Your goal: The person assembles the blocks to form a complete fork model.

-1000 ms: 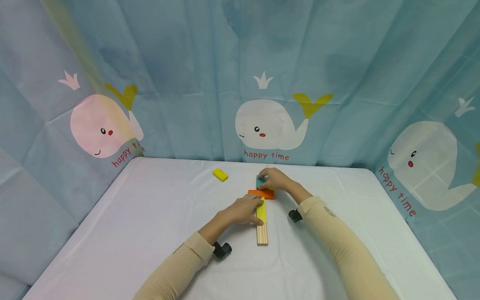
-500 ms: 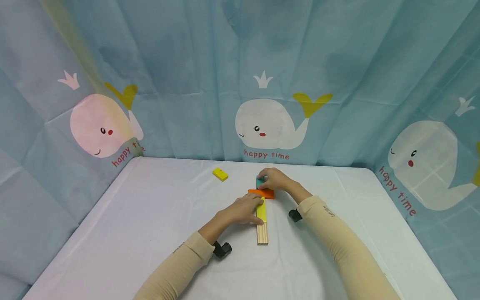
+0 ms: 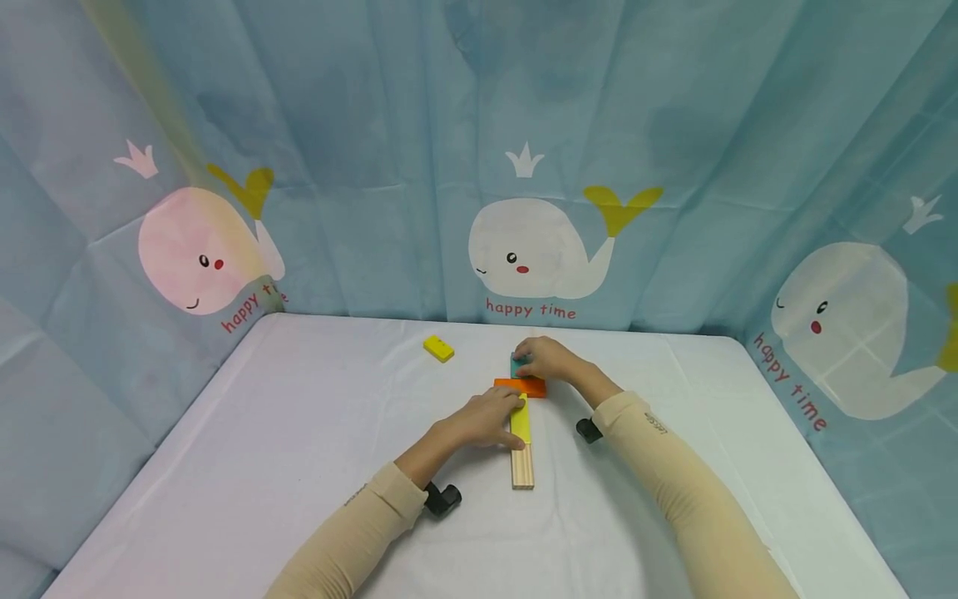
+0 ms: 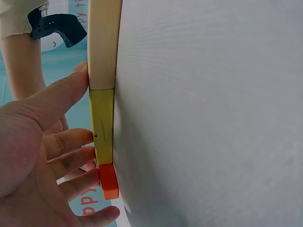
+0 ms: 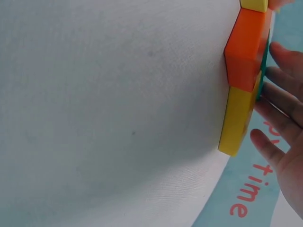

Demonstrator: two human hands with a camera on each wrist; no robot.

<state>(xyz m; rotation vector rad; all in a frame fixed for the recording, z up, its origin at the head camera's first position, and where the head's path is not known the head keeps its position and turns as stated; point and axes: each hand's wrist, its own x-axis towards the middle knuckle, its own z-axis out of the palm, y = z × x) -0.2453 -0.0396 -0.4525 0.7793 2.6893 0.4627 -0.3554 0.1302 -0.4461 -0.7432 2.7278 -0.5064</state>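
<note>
Toy building blocks lie flat in a T-like row on the white table. A plain wood block (image 3: 522,467) is nearest, then a yellow block (image 3: 524,428), then an orange block (image 3: 533,388) set crosswise. Behind the orange one are a teal block (image 3: 516,364) and a second yellow block (image 5: 236,120), mostly hidden in the head view by my right hand (image 3: 552,359). My left hand (image 3: 479,419) rests along the row's left side, its thumb at the wood block and its spread fingers touching the yellow and orange blocks. My right fingers touch the teal block.
A loose yellow block (image 3: 438,349) lies at the back, left of the row. A light blue curtain (image 3: 374,208) with whale prints hangs behind and beside the table (image 3: 299,416). A black wrist camera (image 3: 443,501) sits under my left forearm.
</note>
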